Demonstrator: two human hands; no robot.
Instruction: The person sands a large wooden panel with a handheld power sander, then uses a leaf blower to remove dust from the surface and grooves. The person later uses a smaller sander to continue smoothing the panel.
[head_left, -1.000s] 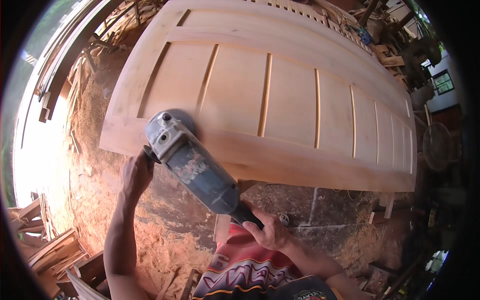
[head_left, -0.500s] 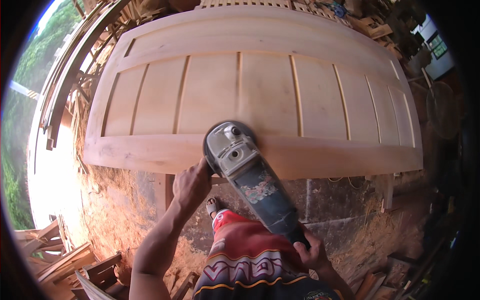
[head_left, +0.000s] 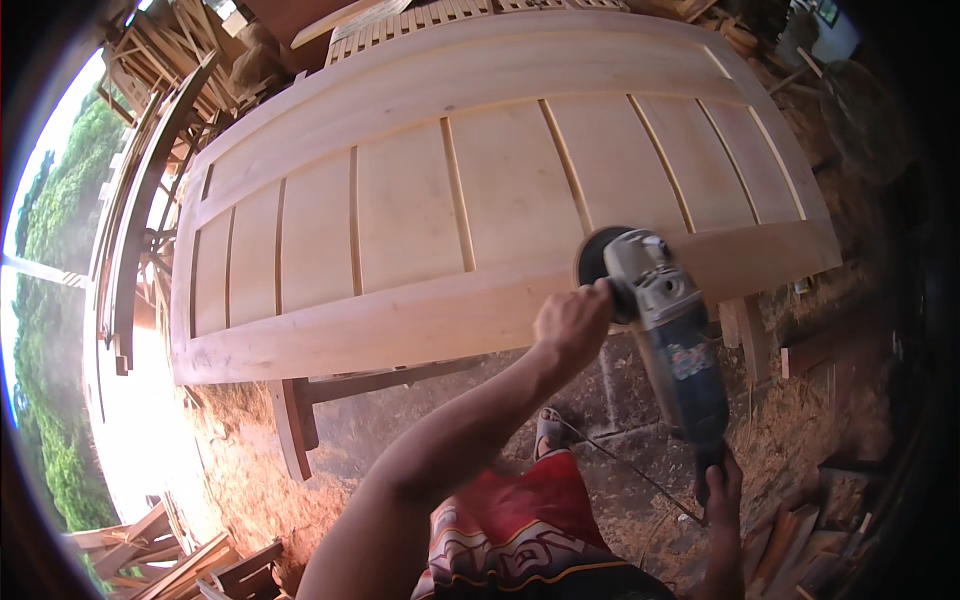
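Observation:
An angle grinder [head_left: 685, 355] with a pale metal head and a dark body is held in both hands. Its round disc [head_left: 596, 258] lies over the near rail of a large wooden panel door [head_left: 410, 200], toward the door's right part. My left hand [head_left: 573, 322] is closed at the head's left side, around what looks like the side handle; the fingers hide most of it. Low on the right, my right hand [head_left: 724, 490] wraps the grinder's rear end. The door lies flat, with raised strips dividing its pale panels.
Wooden supports [head_left: 292, 425] hold up the door above a floor strewn with wood shavings [head_left: 235, 450]. A power cord [head_left: 640, 472] runs across the floor near my sandalled foot [head_left: 548, 432]. Timber offcuts [head_left: 165, 550] lie at lower left, and long boards [head_left: 150, 220] lean at far left.
Both hands have carried the grinder rightward along the near rail. My left arm now reaches across my front. The view has turned, and the cord has come into sight.

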